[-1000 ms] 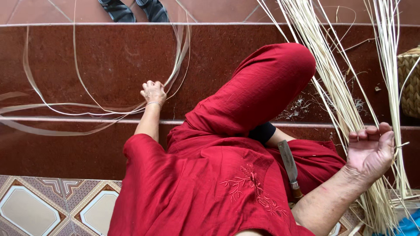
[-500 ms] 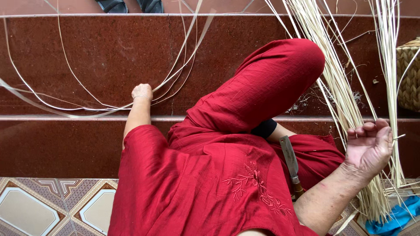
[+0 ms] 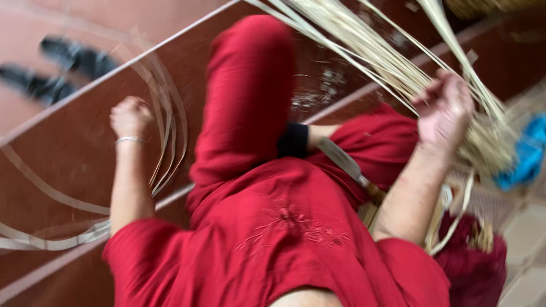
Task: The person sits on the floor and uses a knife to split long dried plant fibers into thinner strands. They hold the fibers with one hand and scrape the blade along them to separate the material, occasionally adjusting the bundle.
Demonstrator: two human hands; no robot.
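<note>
The picture is blurred and tilted. My left hand (image 3: 131, 116), with a thin bangle at the wrist, is closed in a fist on long thin cane strips (image 3: 168, 136) that loop down beside my raised red-clad knee (image 3: 250, 85). My right hand (image 3: 446, 108) is up at the right, fingers curled around pale strands of a thick cane bundle (image 3: 369, 51) that fans out toward the top. A knife (image 3: 347, 162) with a grey blade lies across my lap between the two arms.
Reddish-brown stone steps (image 3: 68, 170) run under the strips. Someone's dark shoes (image 3: 57, 74) stand at the top left. A blue cloth (image 3: 529, 153) lies at the right, a woven basket (image 3: 489, 5) at the top right, and pale floor tiles (image 3: 523, 239) at the lower right.
The view has swung and tilted. My left hand has drawn the strips in closer to my knee. My right hand has moved from beside the cane bundle into its strands and closed.
</note>
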